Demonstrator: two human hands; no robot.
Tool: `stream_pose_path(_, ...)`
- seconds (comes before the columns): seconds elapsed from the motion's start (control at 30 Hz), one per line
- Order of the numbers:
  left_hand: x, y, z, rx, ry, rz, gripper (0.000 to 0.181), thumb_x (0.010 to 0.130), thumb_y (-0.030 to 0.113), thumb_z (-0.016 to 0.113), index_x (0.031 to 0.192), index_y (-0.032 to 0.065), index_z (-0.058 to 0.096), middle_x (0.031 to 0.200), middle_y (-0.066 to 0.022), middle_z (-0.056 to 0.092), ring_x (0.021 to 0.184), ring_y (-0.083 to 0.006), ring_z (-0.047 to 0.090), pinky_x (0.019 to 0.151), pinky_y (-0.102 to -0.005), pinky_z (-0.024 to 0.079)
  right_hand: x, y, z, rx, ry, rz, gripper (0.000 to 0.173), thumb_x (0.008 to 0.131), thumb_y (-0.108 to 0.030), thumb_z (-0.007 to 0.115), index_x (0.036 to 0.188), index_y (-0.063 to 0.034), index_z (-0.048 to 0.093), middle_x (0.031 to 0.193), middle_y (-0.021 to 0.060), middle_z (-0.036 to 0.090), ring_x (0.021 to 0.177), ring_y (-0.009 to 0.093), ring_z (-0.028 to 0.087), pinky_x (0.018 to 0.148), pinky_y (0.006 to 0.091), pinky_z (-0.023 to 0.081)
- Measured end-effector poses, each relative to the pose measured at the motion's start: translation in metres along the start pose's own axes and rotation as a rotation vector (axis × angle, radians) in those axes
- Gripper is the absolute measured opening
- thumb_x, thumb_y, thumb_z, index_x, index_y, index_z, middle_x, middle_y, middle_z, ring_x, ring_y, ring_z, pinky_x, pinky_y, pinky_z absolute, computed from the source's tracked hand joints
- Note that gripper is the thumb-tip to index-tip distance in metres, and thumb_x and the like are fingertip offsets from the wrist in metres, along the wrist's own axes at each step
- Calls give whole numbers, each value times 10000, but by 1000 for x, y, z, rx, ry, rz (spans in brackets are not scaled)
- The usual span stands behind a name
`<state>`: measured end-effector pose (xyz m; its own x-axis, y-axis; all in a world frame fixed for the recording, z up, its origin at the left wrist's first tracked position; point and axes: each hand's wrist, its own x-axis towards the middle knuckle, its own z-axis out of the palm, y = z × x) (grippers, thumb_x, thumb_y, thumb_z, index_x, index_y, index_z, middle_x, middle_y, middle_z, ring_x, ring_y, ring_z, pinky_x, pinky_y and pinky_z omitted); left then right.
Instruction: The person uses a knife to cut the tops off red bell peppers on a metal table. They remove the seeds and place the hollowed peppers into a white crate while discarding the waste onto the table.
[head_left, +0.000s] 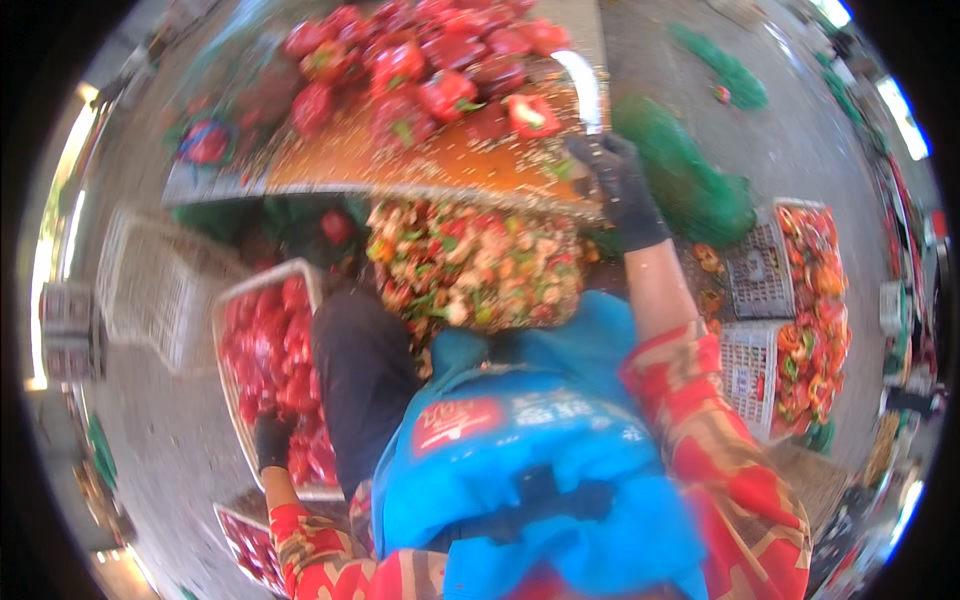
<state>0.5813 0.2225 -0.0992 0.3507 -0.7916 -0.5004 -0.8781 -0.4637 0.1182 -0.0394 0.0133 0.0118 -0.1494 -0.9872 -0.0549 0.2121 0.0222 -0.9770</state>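
My right hand, in a dark glove, grips a knife with a curved, bright blade at the right edge of a seed-strewn work board. Whole red bell peppers are heaped on the board's far part. A cut red pepper with its pale inside showing lies left of the blade. My left hand, also gloved, reaches down among red peppers in a white plastic crate beside my left leg. Its fingers are blurred and partly hidden, so a hold on a pepper is unclear.
Below the board's near edge lies a heap of pepper cores and trimmings. Two crates of pepper pieces stand at right. A green mesh bag lies beside the board. White plastic crates stand at left on the concrete floor.
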Motion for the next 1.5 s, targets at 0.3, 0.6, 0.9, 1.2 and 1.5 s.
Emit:
stream_pose_path(0.3,34,519,-78,43,633,1446,381,810,162,608,1163,30,555,1088,-200,603,1016,-368,570,870,-443,462,2,16,-35,-2,-43,-147,247,908,-252,550,993,-34,629,698,-10,539,563,82,508,480,232,404)
stream_pose_path(0.6,156,541,-32,135,516,1414,251,701,140,586,931,37,575,854,-195,583,855,-393,579,737,-473,474,-5,18,8,-225,139,-244,245,731,-202,704,764,-9,556,632,150,551,573,213,521,563,378,410)
stream_pose_path(0.9,16,506,-18,-515,-46,1311,119,740,27,624,848,34,574,750,8,525,702,-93,457,608,-256,397,6,62,27,-224,144,-106,346,737,-259,733,812,11,532,709,176,588,667,276,573,644,395,439)
stream_pose_path(1.2,0,514,-28,-432,94,1452,99,801,11,609,898,17,587,792,-20,610,722,-111,540,653,-286,467,-7,55,21,-70,119,-114,223,709,-184,709,738,1,588,643,77,595,625,145,573,556,335,454)
stream_pose_path(1.5,-18,538,-56,-361,-272,1287,176,764,50,656,920,-7,599,777,-12,611,711,-105,535,640,-271,447,6,72,19,61,282,-126,162,721,-157,658,765,-21,580,686,23,569,673,77,475,547,294,406)
